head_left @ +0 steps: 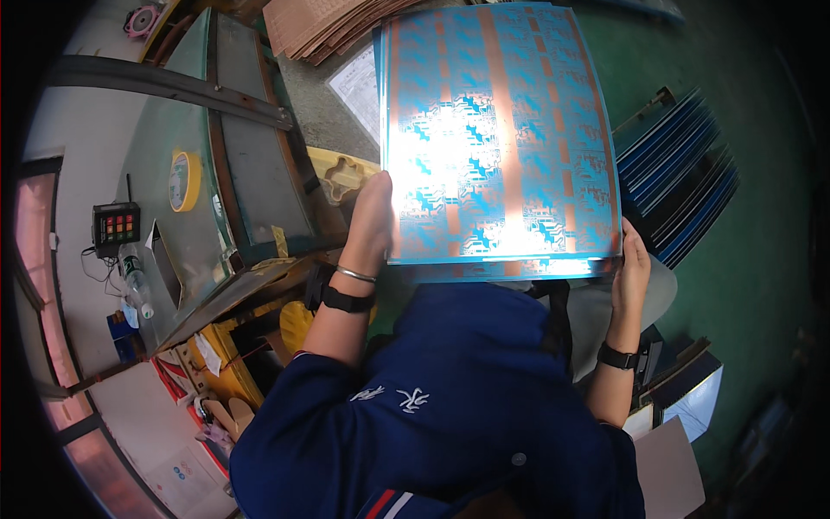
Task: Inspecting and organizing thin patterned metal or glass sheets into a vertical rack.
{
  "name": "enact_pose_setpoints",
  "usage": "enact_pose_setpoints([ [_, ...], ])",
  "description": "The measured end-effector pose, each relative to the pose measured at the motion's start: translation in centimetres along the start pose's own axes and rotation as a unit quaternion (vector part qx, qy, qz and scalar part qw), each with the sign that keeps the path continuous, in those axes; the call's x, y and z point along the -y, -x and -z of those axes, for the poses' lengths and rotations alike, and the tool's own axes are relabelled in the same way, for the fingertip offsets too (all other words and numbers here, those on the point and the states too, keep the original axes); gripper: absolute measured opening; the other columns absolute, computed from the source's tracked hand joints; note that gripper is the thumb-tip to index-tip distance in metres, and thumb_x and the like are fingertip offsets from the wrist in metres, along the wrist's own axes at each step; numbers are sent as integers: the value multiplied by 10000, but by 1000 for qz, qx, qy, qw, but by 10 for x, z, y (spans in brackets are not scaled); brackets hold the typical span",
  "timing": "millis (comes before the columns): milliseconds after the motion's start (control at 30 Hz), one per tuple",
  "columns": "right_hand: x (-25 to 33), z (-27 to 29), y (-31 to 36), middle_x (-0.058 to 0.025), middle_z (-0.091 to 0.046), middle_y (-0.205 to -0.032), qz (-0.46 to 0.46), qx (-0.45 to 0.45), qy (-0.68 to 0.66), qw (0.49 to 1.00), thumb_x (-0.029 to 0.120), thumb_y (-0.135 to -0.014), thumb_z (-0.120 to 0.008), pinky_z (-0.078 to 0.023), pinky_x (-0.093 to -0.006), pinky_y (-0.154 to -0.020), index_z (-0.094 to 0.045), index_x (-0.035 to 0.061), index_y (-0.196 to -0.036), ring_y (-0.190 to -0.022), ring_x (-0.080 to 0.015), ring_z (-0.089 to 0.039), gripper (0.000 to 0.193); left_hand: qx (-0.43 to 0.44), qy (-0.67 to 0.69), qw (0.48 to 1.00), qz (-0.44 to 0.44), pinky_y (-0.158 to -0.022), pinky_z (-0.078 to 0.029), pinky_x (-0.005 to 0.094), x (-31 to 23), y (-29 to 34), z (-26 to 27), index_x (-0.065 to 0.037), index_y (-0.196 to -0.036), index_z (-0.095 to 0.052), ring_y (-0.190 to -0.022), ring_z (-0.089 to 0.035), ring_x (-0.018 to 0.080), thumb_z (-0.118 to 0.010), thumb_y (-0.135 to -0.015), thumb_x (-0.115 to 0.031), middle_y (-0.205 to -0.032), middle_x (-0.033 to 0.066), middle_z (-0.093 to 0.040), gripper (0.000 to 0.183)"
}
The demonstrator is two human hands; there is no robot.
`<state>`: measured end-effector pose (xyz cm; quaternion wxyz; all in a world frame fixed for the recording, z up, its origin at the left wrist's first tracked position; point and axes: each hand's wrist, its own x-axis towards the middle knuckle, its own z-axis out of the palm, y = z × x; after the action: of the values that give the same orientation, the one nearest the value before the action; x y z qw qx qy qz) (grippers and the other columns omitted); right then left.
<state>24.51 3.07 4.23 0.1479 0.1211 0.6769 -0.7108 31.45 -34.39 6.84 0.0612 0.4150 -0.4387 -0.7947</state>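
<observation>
Between my hands is a stack of large rectangular circuit board panels (536, 147), copper-coloured with blue printed tracks. Bright glare covers the upper panel's left part. The lower edge of at least one more panel (519, 271) shows under it. My left hand (373, 208) grips the left edge near the lower corner, its fingers mostly hidden behind the boards. At the lower right corner, my right hand (635, 259) closes on the right edge. The panels are tilted up in front of my body.
A framed screen (251, 147) on a glass-topped bench stands to the left, near a yellow tape roll (195, 182). Brown sheets (333, 22) are piled at the far side. Racked blue-edged panels (674, 164) stand at right. A yellow tray (333, 164) lies beside my left hand.
</observation>
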Motion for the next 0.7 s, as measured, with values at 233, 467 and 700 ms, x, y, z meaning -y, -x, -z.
enact_pose_setpoints([
  [233, 23, 0, 9, -142, -561, -1181, 58, -34, -99, 993, 226, -962, -431, -404, -312, -941, -485, -72, -1225, -1073, -185, -538, 401, -26, -58, 984, -165, -583, -333, 213, 19, -1, 6, -67, -763, -460, -658, -362, 48, -407, -947, -155, -739, -43, -414, 211],
  [467, 38, 5, 27, -96, -604, -1108, 64, -8, -151, 986, 224, -943, -482, -402, -297, -915, -569, -34, -1129, -1035, -156, -542, 330, -42, -149, 973, -174, -481, -284, 205, 26, -10, 12, -111, -684, -448, -536, -332, 34, -430, -966, -225, -604, -66, -390, 305],
  [700, 32, 33, 36, -58, -616, -936, -13, 26, -162, 986, 269, -957, -450, -443, -252, -775, -524, -23, -1190, -859, -104, -568, 381, -42, -163, 957, -238, -497, -273, 196, 24, -6, -2, -108, -692, -443, -562, -317, 18, -416, -974, -230, -623, -74, -388, 309],
])
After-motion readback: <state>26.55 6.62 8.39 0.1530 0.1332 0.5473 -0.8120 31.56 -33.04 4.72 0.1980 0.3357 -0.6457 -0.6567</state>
